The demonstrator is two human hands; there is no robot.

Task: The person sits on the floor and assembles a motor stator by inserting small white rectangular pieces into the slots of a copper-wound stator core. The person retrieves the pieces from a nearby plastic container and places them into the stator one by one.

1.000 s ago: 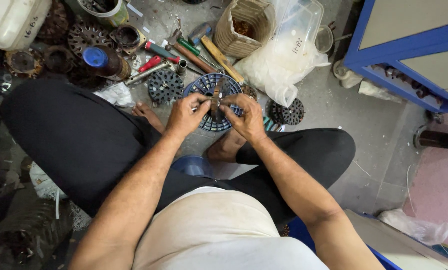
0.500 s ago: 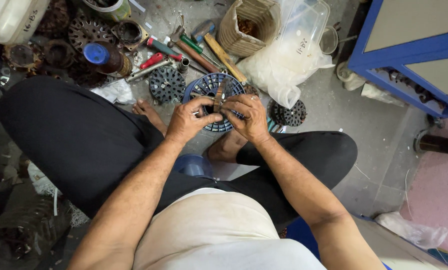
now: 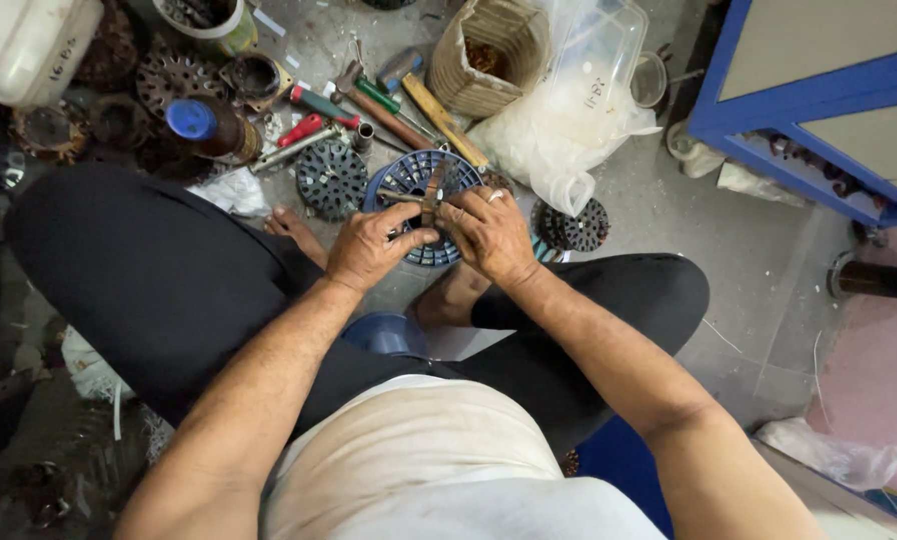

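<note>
I sit cross-legged on the floor with a round blue slotted disc (image 3: 415,176) in front of my feet. A brown metal puller with arms (image 3: 430,193) lies across the disc's centre. My left hand (image 3: 371,247) grips the disc's near left rim and the puller's arm. My right hand (image 3: 490,232), with a ring on one finger, presses on the disc's right side next to the puller.
Dark slotted discs lie left (image 3: 331,178) and right (image 3: 571,226) of the blue one. Screwdrivers and a hammer (image 3: 368,100) lie behind it, with a woven basket (image 3: 490,55), a clear plastic tub (image 3: 593,60), rusty motor parts (image 3: 173,80) and a blue cabinet (image 3: 818,110).
Both hands have stayed on the blue disc, with the fingers shifting slightly around the puller. The camera view has tilted a little, so everything sits lower in frame.
</note>
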